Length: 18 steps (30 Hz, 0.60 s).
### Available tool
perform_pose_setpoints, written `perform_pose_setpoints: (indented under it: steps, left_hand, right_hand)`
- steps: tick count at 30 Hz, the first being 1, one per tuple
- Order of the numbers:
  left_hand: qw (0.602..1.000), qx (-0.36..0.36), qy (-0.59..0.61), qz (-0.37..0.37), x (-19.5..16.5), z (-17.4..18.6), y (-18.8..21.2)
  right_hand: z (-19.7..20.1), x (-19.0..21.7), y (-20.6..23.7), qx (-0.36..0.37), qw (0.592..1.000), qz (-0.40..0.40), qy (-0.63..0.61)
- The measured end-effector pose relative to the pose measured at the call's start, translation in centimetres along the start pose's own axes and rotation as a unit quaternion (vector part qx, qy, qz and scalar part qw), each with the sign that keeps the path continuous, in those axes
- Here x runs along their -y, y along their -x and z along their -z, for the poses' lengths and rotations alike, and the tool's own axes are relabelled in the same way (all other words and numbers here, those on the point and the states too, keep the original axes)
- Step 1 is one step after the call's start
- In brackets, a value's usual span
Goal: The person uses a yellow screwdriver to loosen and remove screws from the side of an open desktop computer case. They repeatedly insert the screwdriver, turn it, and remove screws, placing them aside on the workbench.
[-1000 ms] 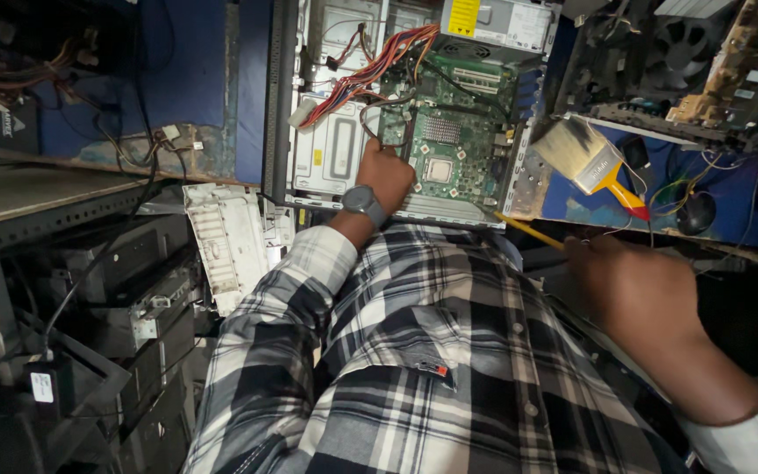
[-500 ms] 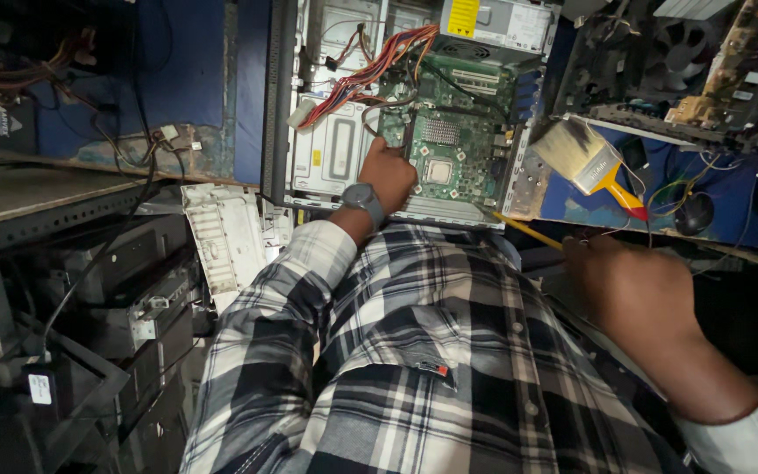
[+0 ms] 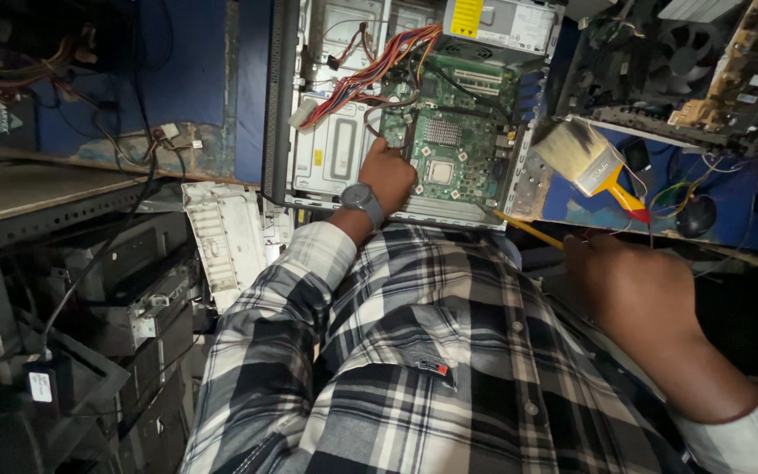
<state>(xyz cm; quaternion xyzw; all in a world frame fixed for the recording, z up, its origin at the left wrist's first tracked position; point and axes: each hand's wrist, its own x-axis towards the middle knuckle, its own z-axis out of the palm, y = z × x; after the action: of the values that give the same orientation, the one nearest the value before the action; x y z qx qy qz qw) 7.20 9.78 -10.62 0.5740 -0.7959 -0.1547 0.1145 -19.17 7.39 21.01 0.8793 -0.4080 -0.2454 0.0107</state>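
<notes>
Head view, left hand (image 3: 389, 175): fingers rest flat on the green circuit board (image 3: 449, 145) inside the open computer case (image 3: 326, 149), steadying it.
Right hand (image 3: 638, 285): fingers closed around a thin yellow stick (image 3: 528, 230), tip aimed toward the case.
Brush (image 3: 589, 162): lies on the blue desk (image 3: 747, 219), near.

a blue-covered bench (image 3: 730, 206) carries an open computer case (image 3: 344, 158) lying on its side, a wide paintbrush (image 3: 594, 162) with an orange handle just beside it, and a dark mouse (image 3: 697, 215) near the edge. a white panel (image 3: 225, 241) leans below the bench's near edge.
</notes>
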Motion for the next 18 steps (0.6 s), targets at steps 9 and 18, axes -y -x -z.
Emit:
perform_pose_setpoints:
  steps: [9,18]
  left_hand:
    - [1.0,-0.004,-0.004,0.0,0.09,0.0,0.0]
    - [1.0,-0.024,0.008,0.001,0.14,-0.36,0.08]
  right_hand:
    - [-0.22,-0.27,-0.03,0.015,1.0,0.0,0.0]
    - [-0.32,-0.15,0.02,0.018,1.0,0.0,0.004]
